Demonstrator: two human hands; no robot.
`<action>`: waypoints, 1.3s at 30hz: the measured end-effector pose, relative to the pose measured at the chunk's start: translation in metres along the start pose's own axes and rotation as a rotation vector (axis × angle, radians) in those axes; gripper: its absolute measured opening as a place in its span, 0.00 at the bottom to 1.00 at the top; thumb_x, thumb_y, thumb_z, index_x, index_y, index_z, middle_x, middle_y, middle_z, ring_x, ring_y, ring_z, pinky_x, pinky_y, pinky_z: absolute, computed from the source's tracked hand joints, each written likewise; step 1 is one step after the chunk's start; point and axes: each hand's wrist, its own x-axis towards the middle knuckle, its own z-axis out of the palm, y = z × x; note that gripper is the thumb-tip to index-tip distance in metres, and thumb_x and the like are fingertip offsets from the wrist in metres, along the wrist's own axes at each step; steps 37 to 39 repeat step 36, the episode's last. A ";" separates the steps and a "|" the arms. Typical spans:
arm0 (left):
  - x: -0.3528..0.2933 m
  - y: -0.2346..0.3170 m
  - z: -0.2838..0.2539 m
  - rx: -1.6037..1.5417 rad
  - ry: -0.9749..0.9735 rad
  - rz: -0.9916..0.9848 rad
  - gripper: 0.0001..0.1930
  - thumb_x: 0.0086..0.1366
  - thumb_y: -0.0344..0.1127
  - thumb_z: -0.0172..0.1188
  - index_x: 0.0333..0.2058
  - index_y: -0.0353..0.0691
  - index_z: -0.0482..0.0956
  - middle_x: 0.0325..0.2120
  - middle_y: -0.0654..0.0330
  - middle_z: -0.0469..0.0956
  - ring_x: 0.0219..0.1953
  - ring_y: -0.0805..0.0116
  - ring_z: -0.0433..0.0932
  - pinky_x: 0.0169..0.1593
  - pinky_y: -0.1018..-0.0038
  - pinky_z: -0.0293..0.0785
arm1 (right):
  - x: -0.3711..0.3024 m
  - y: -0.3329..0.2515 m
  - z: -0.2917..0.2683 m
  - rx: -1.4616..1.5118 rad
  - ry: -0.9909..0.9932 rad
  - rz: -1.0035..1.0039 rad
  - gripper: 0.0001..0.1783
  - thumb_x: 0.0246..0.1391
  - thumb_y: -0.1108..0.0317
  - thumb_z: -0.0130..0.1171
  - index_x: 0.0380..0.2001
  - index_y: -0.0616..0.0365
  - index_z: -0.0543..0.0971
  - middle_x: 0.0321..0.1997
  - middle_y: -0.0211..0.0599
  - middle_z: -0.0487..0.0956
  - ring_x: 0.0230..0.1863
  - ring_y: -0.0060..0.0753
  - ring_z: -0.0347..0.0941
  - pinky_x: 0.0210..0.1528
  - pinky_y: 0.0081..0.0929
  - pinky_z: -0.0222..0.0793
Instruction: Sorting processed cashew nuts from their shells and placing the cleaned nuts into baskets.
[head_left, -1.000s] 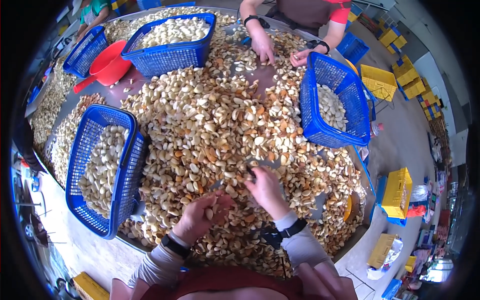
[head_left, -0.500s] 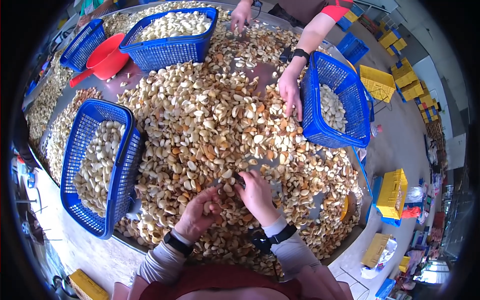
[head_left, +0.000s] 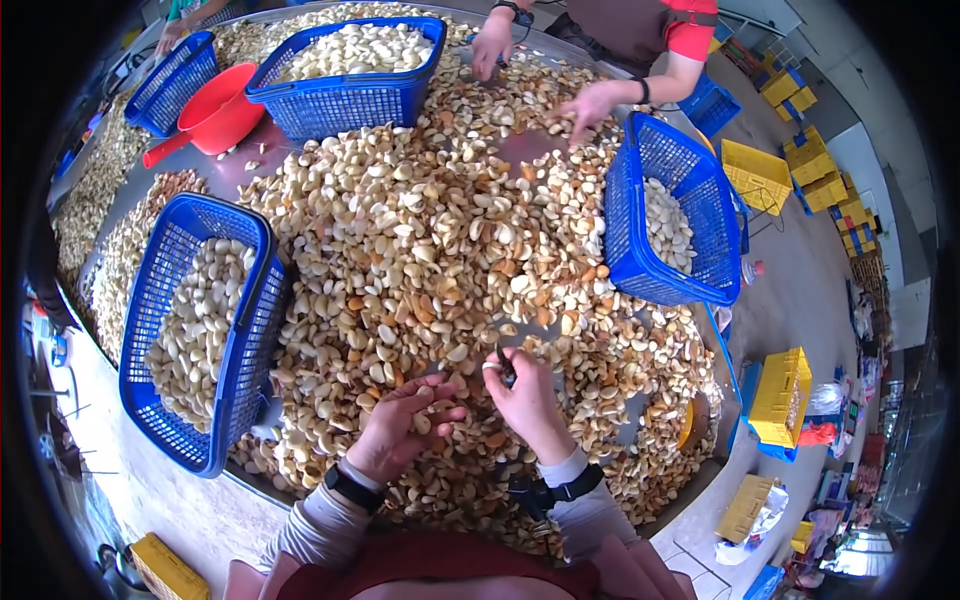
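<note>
A broad heap of pale clove-shaped pieces (head_left: 400,240), some orange or brown, covers the metal table. Low over its near side, my left hand (head_left: 395,430) is palm-up with curled fingers, holding a few pale pieces (head_left: 421,423). My right hand (head_left: 532,398) is just to its right, closed on a small dark knife-like tool (head_left: 502,360) whose thin tip points away from me; the fingers hide most of it. A blue basket (head_left: 262,330), partly filled with smooth whitish pieces (head_left: 205,325), stands left of my hands.
Another part-filled blue basket (head_left: 625,240) stands right, and a fuller one (head_left: 345,108) at the back. A red scoop (head_left: 222,112) lies beside an additional blue basket (head_left: 172,85). Across the table, a co-worker's hands (head_left: 590,105) hover over the heap. Yellow crates (head_left: 780,398) stand beyond the right edge.
My hands have drawn apart slightly, the right one shifting right and turning. Across the table, the co-worker's arm has pulled back from beside the right basket.
</note>
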 end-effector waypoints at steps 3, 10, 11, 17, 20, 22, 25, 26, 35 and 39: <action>0.001 -0.001 0.001 -0.001 0.032 -0.013 0.17 0.75 0.36 0.41 0.58 0.37 0.65 0.51 0.51 0.75 0.47 0.54 0.79 0.46 0.63 0.80 | -0.005 -0.033 -0.002 0.127 -0.188 -0.054 0.08 0.54 0.69 0.64 0.35 0.62 0.79 0.30 0.44 0.80 0.30 0.40 0.79 0.34 0.31 0.73; -0.079 0.063 0.012 0.322 0.206 0.720 0.17 0.72 0.46 0.49 0.47 0.39 0.75 0.23 0.70 0.72 0.19 0.84 0.63 0.18 0.84 0.54 | -0.025 -0.038 0.001 -0.223 -0.342 -0.105 0.22 0.55 0.64 0.64 0.52 0.54 0.74 0.51 0.48 0.74 0.31 0.42 0.79 0.30 0.34 0.76; -0.095 0.082 0.007 0.492 0.454 1.021 0.16 0.71 0.48 0.52 0.44 0.41 0.77 0.24 0.70 0.72 0.20 0.85 0.65 0.19 0.84 0.56 | -0.040 -0.044 0.002 -0.308 -0.548 -0.138 0.27 0.55 0.63 0.64 0.57 0.49 0.69 0.57 0.51 0.69 0.29 0.42 0.79 0.30 0.35 0.77; -0.140 0.180 -0.096 1.984 1.659 1.146 0.17 0.70 0.42 0.53 0.52 0.39 0.76 0.55 0.55 0.74 0.60 0.44 0.67 0.63 0.50 0.59 | -0.095 -0.036 0.044 -0.394 -0.882 -0.601 0.35 0.55 0.59 0.63 0.65 0.37 0.60 0.62 0.55 0.63 0.23 0.32 0.74 0.21 0.26 0.74; -0.104 0.086 -0.063 1.626 0.803 0.975 0.21 0.56 0.35 0.68 0.49 0.39 0.76 0.43 0.52 0.75 0.48 0.52 0.74 0.51 0.53 0.73 | -0.072 -0.014 0.037 -0.408 -0.798 -0.296 0.28 0.57 0.61 0.61 0.61 0.41 0.68 0.64 0.48 0.62 0.16 0.25 0.66 0.15 0.20 0.69; -0.099 0.024 -0.031 2.295 0.690 0.305 0.40 0.48 0.40 0.74 0.60 0.42 0.66 0.49 0.45 0.68 0.49 0.41 0.72 0.45 0.58 0.79 | -0.074 -0.025 0.007 -0.459 -0.544 -0.406 0.32 0.55 0.58 0.63 0.63 0.42 0.67 0.68 0.50 0.58 0.15 0.25 0.65 0.15 0.20 0.69; -0.090 -0.008 -0.037 2.114 0.578 0.191 0.54 0.42 0.38 0.78 0.67 0.43 0.54 0.54 0.37 0.59 0.51 0.39 0.68 0.47 0.52 0.75 | -0.119 -0.011 -0.015 -0.522 -0.739 -0.446 0.33 0.57 0.49 0.59 0.65 0.40 0.65 0.72 0.51 0.54 0.14 0.20 0.66 0.14 0.19 0.67; -0.080 -0.015 -0.031 1.829 0.392 0.328 0.44 0.45 0.32 0.74 0.62 0.43 0.63 0.55 0.40 0.59 0.52 0.36 0.67 0.50 0.46 0.72 | -0.128 -0.005 -0.023 -0.517 -0.846 -0.449 0.32 0.59 0.47 0.56 0.65 0.40 0.66 0.72 0.53 0.53 0.15 0.18 0.66 0.13 0.18 0.66; -0.069 -0.042 -0.003 2.005 -0.114 0.843 0.16 0.55 0.30 0.64 0.44 0.47 0.83 0.59 0.52 0.68 0.25 0.59 0.84 0.24 0.74 0.81 | -0.087 0.041 -0.119 -0.661 -0.374 0.060 0.39 0.45 0.60 0.73 0.62 0.47 0.70 0.75 0.45 0.52 0.27 0.33 0.78 0.29 0.22 0.78; -0.054 -0.028 -0.014 2.095 -0.034 0.680 0.20 0.51 0.34 0.69 0.46 0.50 0.83 0.60 0.50 0.67 0.33 0.57 0.84 0.31 0.71 0.83 | -0.088 0.035 -0.119 -0.625 -0.314 0.059 0.38 0.48 0.62 0.71 0.63 0.47 0.69 0.76 0.43 0.50 0.28 0.37 0.80 0.33 0.24 0.80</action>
